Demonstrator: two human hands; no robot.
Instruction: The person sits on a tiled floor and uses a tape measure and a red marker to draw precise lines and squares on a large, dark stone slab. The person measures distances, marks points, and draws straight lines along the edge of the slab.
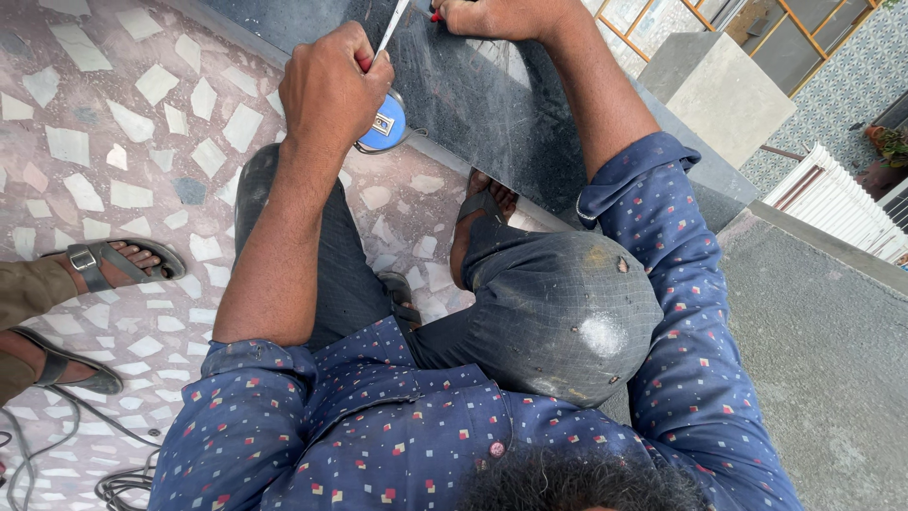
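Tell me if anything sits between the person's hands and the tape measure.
Nothing visible does. The left hand already grips the blue tape measure case, and its white blade runs up across the dark stone slab toward the right hand.

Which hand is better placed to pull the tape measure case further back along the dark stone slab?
Left. The left hand already grips the blue tape measure case, with the white blade running from it. The right hand is at the blade's far end on the dark stone slab, apparently pinning it.
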